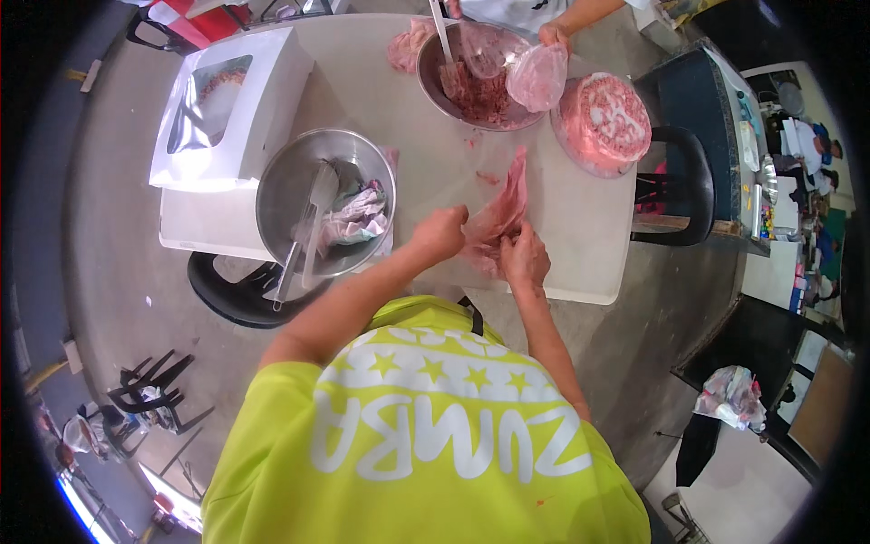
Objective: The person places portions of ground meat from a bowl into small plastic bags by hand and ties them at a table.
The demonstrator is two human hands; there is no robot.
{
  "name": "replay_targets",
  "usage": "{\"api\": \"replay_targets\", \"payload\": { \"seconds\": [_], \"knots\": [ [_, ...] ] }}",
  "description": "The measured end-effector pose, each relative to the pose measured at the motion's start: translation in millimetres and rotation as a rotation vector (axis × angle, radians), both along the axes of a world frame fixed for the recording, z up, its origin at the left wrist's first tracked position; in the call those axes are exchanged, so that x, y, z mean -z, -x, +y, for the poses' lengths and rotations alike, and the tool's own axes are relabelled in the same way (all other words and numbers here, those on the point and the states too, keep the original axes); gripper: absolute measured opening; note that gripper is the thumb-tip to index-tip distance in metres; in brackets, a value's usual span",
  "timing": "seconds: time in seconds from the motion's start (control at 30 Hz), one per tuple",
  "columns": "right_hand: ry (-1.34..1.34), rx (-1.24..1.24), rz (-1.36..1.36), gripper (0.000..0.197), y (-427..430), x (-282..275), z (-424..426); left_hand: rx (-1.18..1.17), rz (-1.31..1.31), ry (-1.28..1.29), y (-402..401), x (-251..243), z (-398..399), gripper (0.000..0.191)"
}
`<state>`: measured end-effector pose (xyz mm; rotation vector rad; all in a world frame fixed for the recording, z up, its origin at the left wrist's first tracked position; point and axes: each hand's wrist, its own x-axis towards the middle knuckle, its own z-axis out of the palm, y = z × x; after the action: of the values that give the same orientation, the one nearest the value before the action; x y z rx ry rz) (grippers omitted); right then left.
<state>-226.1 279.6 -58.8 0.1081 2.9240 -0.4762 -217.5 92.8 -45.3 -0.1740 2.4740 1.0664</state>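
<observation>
Before me on the white table, both my hands hold a thin clear plastic bag smeared with a pinkish-red mass. My left hand is closed at the bag's left edge. My right hand grips its lower right side, with the fingers partly hidden in the folds. Beyond the bag stands a steel bowl of reddish, ground-meat-like mixture, with a white-handled spatula leaning in it. Reddish scraps lie on the table between bowl and bag.
Another person's hand holds a clear bag over that bowl. A round pink, white-topped mass stands at right. On the left are a windowed white box and a steel bowl with utensils and cloth. Black chairs flank the table.
</observation>
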Motion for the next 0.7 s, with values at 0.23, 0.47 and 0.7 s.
{"api": "replay_targets", "payload": {
  "seconds": [0.23,0.47,0.7],
  "knots": [
    [0.074,-0.022,-0.114,0.028,-6,-22,2,0.208,0.271,0.232,-2,0,-13,0.034],
    [0.011,-0.205,0.088,0.030,3,-13,1,0.052,0.352,0.128,7,3,-17,0.018],
    [-0.044,-0.224,0.062,0.030,6,-1,5,-0.096,0.360,0.112,13,4,-23,0.011]
  ]
}}
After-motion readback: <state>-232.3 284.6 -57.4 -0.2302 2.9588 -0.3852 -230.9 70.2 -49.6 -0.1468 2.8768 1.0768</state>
